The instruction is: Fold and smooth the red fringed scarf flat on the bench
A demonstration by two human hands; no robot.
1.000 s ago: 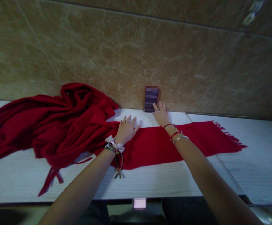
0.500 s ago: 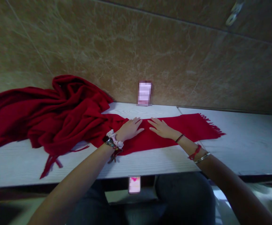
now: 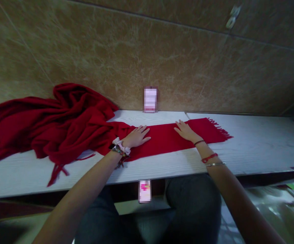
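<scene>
Across the upper frame you face a brown marbled tile wall (image 3: 187, 67); below it runs your white wood-grain tabletop (image 3: 261, 135). On that, from the left edge to right of centre, lies the long red fringed cloth scarf (image 3: 165, 137). Its greater part is a loose, creased heap (image 3: 68, 125) at the left of the frame; the rest runs rightward as a flat strip, fairly smooth.

Expect it to handle light for its size, soft and limp, with little stiffness to hold a shape; it seems unlikely to break, and probably grips itself more than it slips on the smooth top. Pull one corner and the rest would likely sag or ruck, so the better hold is two-handed, along the strip's long edges or at both corners of its right end. The heap offers no clear edge to pinch.

Your left hand (image 3: 136, 136), near the centre, rests palm down on the strip where the creases begin, fingers spread, gripping nothing. Your right hand (image 3: 186, 132), right of centre, lies on the strip with fingers extended toward its far edge, also gripping nothing.

Smallest, the thin red fringe (image 3: 223, 130) right of centre could snag or tangle; avoid tugging single strands.
</scene>
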